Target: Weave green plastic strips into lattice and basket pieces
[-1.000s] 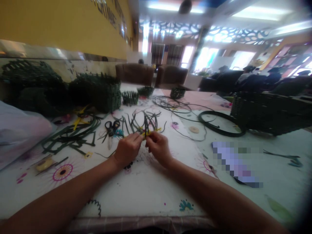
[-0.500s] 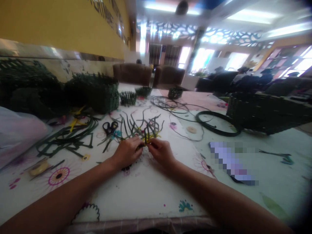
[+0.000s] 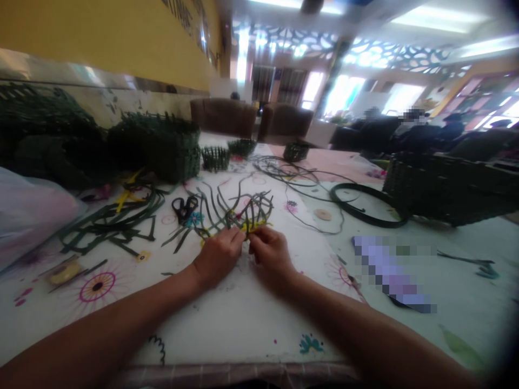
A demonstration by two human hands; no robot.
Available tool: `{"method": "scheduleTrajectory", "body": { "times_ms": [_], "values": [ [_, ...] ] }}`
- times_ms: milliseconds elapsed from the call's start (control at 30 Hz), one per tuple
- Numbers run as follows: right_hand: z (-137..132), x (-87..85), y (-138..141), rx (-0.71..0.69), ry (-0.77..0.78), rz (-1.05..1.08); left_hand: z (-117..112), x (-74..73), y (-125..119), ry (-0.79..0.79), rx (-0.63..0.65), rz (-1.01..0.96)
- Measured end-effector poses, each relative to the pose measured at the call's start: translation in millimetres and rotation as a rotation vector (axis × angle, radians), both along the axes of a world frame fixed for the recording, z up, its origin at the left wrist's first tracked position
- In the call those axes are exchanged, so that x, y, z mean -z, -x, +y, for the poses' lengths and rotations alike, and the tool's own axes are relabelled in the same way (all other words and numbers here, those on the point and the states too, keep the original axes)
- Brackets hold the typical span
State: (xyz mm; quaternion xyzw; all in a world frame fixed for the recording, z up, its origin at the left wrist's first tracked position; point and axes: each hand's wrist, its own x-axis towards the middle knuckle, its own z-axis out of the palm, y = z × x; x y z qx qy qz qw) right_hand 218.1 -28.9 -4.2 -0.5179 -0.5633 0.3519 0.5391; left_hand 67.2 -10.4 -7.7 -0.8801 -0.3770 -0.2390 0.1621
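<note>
A partly woven basket (image 3: pixel 259 208) of dark green strips with a yellow strip through it lies in front of me, its loose strip ends curving upward and outward. My left hand (image 3: pixel 223 251) is closed on the near edge of this weaving, fingers pinched at the yellow band. Close beside it, my right hand (image 3: pixel 270 251) pinches the same edge with thumb and bent fingers. The exact strip under the fingertips is hidden. Black-handled scissors (image 3: pixel 184 209) lie just left of the weaving.
Loose green strips (image 3: pixel 113 216) are heaped at the left, beside a plastic bag (image 3: pixel 32 216). Finished green baskets (image 3: pixel 178 146) stand behind, and a large one (image 3: pixel 450 186) is at the right. A coiled strip (image 3: pixel 367 205) and a pixelated purple item (image 3: pixel 389 275) lie right of my arms.
Both hands stay at the weaving's near edge; the fingers have shifted their grip slightly and the weaving's right side has turned a little. The whole view has shifted slightly.
</note>
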Motion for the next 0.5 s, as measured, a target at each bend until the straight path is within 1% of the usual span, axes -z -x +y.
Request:
{"method": "scheduleTrajectory", "body": {
  "times_ms": [100, 200, 367, 433, 500],
  "values": [
    [-1.2, -0.4, -0.1, 0.003, -0.001, 0.035, -0.4, -0.6, 1.6, 0.014, 0.024, -0.046],
    [-1.9, -1.3, -1.3, -0.012, -0.017, -0.009, -1.5, -0.2, 4.0, 0.0, 0.037, -0.062],
    [-1.2, -5.6, -5.6, -0.046, -0.025, -0.174, -1.8, 2.2, 3.7, -0.066, 0.081, -0.007],
    [-0.6, -6.8, -7.2, -0.053, -0.001, -0.182, -0.6, 1.2, 2.8, -0.082, 0.101, 0.031],
    [0.2, -7.1, -8.5, -0.064, 0.027, -0.148, 0.1, -3.2, 3.2, -0.068, 0.117, 0.087]
  ]
}}
